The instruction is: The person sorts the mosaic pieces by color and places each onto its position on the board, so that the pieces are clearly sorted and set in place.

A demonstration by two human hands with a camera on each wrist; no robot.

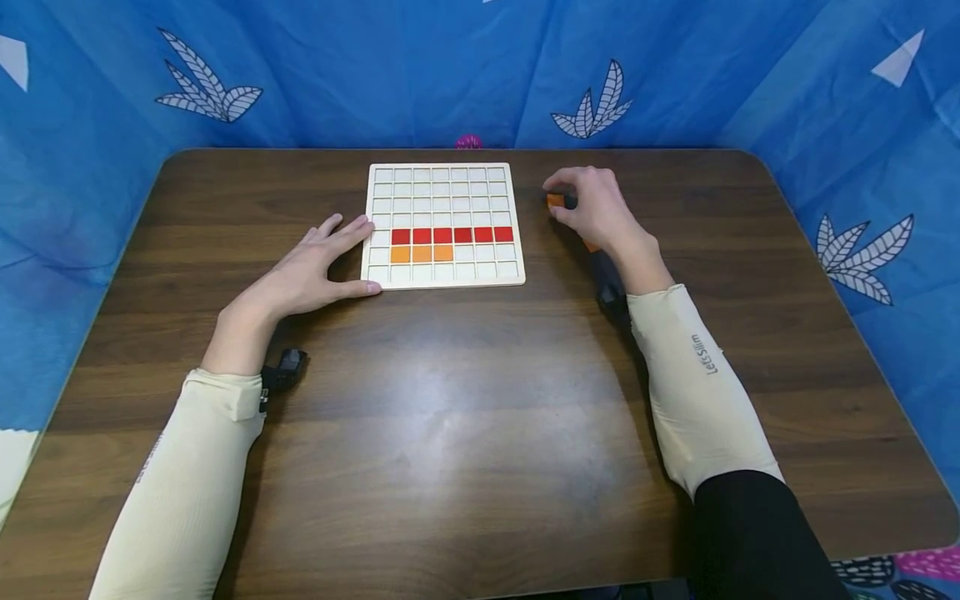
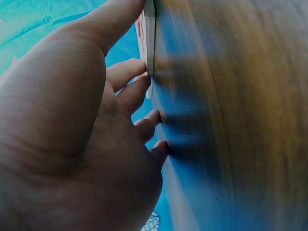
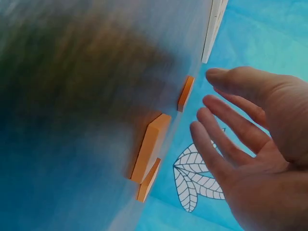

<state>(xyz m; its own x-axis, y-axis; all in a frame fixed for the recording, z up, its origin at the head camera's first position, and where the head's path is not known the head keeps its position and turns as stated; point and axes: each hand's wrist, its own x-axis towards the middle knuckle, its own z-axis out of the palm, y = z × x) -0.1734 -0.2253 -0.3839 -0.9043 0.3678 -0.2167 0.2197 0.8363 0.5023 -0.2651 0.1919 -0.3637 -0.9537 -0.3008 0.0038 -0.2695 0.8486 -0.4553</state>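
A white grid board (image 1: 442, 192) lies on the table, with a row of several red tiles (image 1: 442, 235) and three orange tiles (image 1: 422, 253) below it. At the board's left edge, my left hand (image 1: 303, 267) has its fingers spread, thumb at the lower corner and a fingertip higher up. Right of the board, my right hand (image 1: 596, 204) hovers with thumb and fingers parted around a loose orange tile (image 1: 555, 200). In the right wrist view its fingertips are apart from that small tile (image 3: 186, 94). Two more orange pieces (image 3: 150, 147) lie nearer the wrist, one thicker.
The brown wooden table (image 1: 420, 417) has rounded far corners. A blue patterned cloth (image 1: 360, 75) hangs behind and along its sides. Dark wrist devices (image 1: 285, 369) sit at both wrists, the right one partly hidden by the arm.
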